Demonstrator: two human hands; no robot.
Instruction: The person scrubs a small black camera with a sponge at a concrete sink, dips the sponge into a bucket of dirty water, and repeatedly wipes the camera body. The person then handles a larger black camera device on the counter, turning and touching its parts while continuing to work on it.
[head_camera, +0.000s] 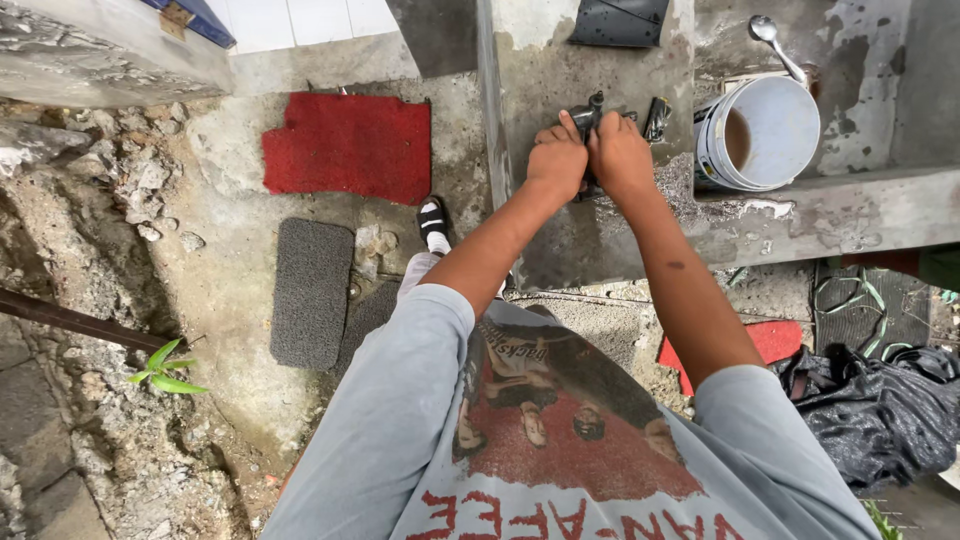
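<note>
Both hands, left hand (556, 162) & right hand (620, 155), fingers clamped on dark metal part (588, 112) on wet bench (560, 60); grip could slip, part skidding into white bucket (775, 135).

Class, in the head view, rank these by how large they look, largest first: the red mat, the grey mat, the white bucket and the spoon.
1. Red mat
2. Grey mat, which looks somewhat smaller, though the ground slopes, so this is unsure
3. White bucket
4. Spoon, clearly smallest
</note>
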